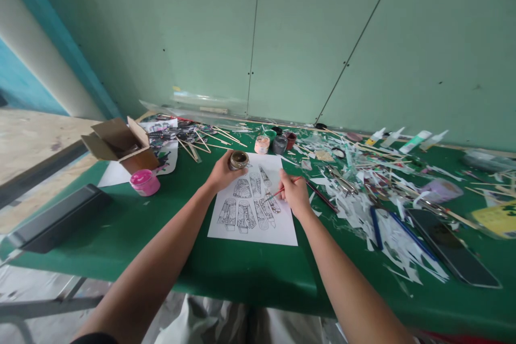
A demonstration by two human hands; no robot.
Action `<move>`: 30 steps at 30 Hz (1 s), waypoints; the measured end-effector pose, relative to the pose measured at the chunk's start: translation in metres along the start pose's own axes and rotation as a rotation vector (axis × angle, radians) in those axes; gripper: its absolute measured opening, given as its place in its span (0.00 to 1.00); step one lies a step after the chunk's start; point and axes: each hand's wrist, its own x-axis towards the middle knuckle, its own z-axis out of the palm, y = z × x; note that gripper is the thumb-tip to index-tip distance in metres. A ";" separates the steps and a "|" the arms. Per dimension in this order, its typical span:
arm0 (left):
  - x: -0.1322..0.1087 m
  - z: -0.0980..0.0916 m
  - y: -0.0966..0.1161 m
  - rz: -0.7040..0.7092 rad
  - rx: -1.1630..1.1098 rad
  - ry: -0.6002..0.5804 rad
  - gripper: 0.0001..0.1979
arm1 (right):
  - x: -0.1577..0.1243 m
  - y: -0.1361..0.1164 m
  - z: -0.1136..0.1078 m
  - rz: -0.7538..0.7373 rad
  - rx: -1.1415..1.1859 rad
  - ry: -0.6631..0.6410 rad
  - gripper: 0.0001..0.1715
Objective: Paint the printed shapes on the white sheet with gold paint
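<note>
A white sheet printed with black line drawings of patterned clothing lies on the green table in front of me. My left hand is closed round a small open paint jar at the sheet's upper left corner. On the sheet's right side rests my right hand, its fingers closed on a thin red paintbrush. The brush points left and down, its tip over the drawings on the right; whether it touches the paper I cannot tell. Some figures there look brownish.
Paint jars stand behind the sheet. A pink jar, an open cardboard box and a grey case are on the left. Paper scraps, blue-handled scissors, a phone and glue bottles cover the right.
</note>
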 end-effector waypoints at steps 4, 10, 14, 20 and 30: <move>0.000 0.000 0.001 -0.002 0.003 0.003 0.24 | -0.001 -0.003 -0.001 0.013 0.075 -0.051 0.34; 0.000 0.000 -0.001 0.003 0.000 0.001 0.24 | -0.004 -0.003 0.000 0.040 0.065 -0.058 0.33; 0.000 0.000 0.001 -0.003 0.004 0.002 0.24 | -0.006 -0.003 0.000 -0.015 0.009 -0.038 0.30; -0.001 -0.001 0.001 -0.003 0.007 0.002 0.23 | -0.005 0.000 0.001 -0.058 -0.088 -0.059 0.28; -0.001 0.000 0.003 -0.013 0.011 0.005 0.23 | -0.005 0.002 0.002 -0.087 -0.167 -0.070 0.28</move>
